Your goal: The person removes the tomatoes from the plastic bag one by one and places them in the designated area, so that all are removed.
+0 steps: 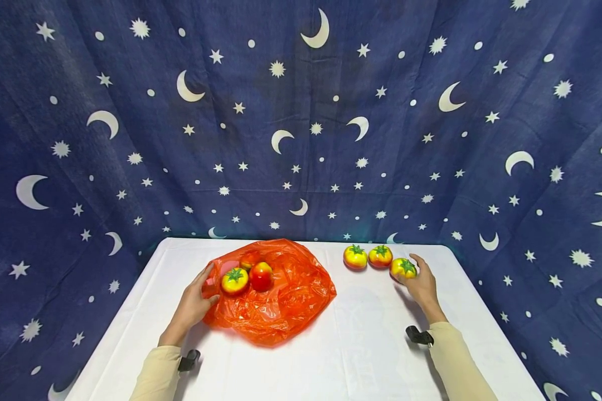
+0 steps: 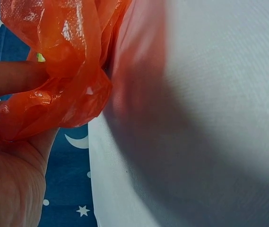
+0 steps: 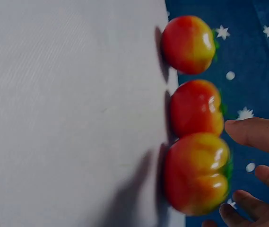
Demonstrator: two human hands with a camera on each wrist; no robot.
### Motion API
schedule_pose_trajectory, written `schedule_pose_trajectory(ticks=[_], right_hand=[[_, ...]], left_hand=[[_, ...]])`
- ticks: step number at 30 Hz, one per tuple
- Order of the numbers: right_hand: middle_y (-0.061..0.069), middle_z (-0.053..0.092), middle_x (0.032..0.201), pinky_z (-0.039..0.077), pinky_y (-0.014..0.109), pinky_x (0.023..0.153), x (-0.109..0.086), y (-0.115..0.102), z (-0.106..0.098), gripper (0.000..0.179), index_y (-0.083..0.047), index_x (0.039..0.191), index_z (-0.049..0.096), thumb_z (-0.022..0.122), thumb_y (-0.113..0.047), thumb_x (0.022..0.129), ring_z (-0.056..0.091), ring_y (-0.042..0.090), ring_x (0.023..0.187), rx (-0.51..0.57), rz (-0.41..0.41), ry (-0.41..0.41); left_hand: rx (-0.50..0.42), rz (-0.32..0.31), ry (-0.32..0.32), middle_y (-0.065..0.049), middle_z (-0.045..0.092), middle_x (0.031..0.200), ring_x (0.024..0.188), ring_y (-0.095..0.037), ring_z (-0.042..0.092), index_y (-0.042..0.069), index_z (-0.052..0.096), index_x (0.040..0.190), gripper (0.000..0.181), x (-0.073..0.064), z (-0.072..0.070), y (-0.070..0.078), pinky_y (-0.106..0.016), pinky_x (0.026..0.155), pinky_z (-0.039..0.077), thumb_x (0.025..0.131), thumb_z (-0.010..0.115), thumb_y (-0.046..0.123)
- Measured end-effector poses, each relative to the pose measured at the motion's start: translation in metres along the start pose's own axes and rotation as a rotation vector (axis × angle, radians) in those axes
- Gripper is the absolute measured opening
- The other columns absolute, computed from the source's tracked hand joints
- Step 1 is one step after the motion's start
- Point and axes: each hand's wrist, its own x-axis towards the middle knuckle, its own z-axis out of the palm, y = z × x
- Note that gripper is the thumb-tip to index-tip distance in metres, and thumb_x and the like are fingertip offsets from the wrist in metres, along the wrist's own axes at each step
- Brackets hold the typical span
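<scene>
An orange-red plastic bag (image 1: pixel 296 295) lies spread on the left half of the table, with a yellow-red tomato (image 1: pixel 234 281) and two more tomatoes in its mouth. My left hand (image 1: pixel 193 303) holds the bag's left edge; in the left wrist view the crumpled film (image 2: pixel 73 90) passes between thumb and fingers. On the right, three shiny tomatoes with green leaf tops stand in a row at the back. My right hand (image 1: pixel 422 287) is at the nearest tomato (image 1: pixel 402 268), its fingers spread. In the right wrist view the fingertips (image 3: pixel 240 130) are just beside that tomato (image 3: pixel 198 175).
The other two tomatoes in the row are a middle one (image 1: pixel 380 257) and a left one (image 1: pixel 355 257). A white cloth covers the table (image 1: pixel 371 356). Behind it hangs a dark blue curtain (image 1: pixel 321 167) with moons and stars.
</scene>
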Motion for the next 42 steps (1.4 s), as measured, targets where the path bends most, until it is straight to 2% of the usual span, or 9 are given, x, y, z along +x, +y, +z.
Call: schedule_pose_trajectory(ticks=[8,17,27,32,35,42], right_hand=[[0.025,0.037,0.153,0.027,0.06,0.117,-0.016,-0.028,-0.004,0.071,-0.008,0.146,0.042,0.075,-0.011,0.083,0.035,0.047,0.14,0.044,-0.109,0.05],[0.02,0.042,0.151,0.035,0.059,0.114,-0.035,-0.054,0.001,0.063,-0.008,0.141,0.049,0.076,-0.011,0.083,0.043,0.043,0.136,0.097,-0.238,0.061],[0.019,0.049,0.145,0.045,0.056,0.105,-0.051,-0.076,0.013,0.061,-0.008,0.137,0.052,0.077,-0.007,0.082,0.05,0.042,0.131,0.13,-0.348,0.038],[0.017,0.05,0.144,0.042,0.058,0.108,-0.061,-0.086,0.017,0.061,-0.007,0.136,0.053,0.078,-0.005,0.08,0.046,0.038,0.135,0.161,-0.381,0.013],[0.016,0.051,0.144,0.04,0.057,0.111,-0.067,-0.092,0.02,0.061,-0.008,0.136,0.053,0.078,-0.008,0.081,0.045,0.037,0.136,0.138,-0.382,-0.004],[0.014,0.055,0.141,0.045,0.051,0.108,-0.078,-0.101,0.029,0.061,-0.007,0.135,0.055,0.079,-0.008,0.079,0.053,0.034,0.13,0.151,-0.447,-0.028]], left_hand=[[0.005,0.002,0.004,-0.025,0.029,0.158,0.143,-0.048,0.03,0.011,0.026,0.156,0.09,-0.001,0.0,-0.001,-0.06,0.117,0.027,0.08,0.071,-0.006],[0.004,-0.025,-0.004,-0.024,0.028,0.159,0.144,-0.048,0.029,0.013,0.025,0.157,0.09,-0.002,0.001,-0.002,-0.06,0.116,0.028,0.081,0.071,-0.005],[0.003,-0.007,0.02,-0.025,0.031,0.157,0.142,-0.049,0.032,0.012,0.028,0.156,0.09,-0.003,0.003,-0.003,-0.061,0.114,0.03,0.08,0.072,-0.006],[0.002,-0.015,0.007,-0.024,0.029,0.158,0.143,-0.048,0.031,0.014,0.026,0.156,0.091,-0.002,0.002,-0.003,-0.06,0.115,0.029,0.08,0.072,-0.005],[0.0,-0.027,-0.008,-0.024,0.028,0.159,0.144,-0.048,0.029,0.013,0.025,0.157,0.091,-0.001,0.001,-0.003,-0.06,0.116,0.029,0.081,0.071,-0.004],[0.001,-0.034,-0.011,-0.024,0.028,0.159,0.144,-0.048,0.029,0.014,0.025,0.157,0.091,-0.001,0.001,-0.002,-0.059,0.116,0.029,0.081,0.071,-0.005]])
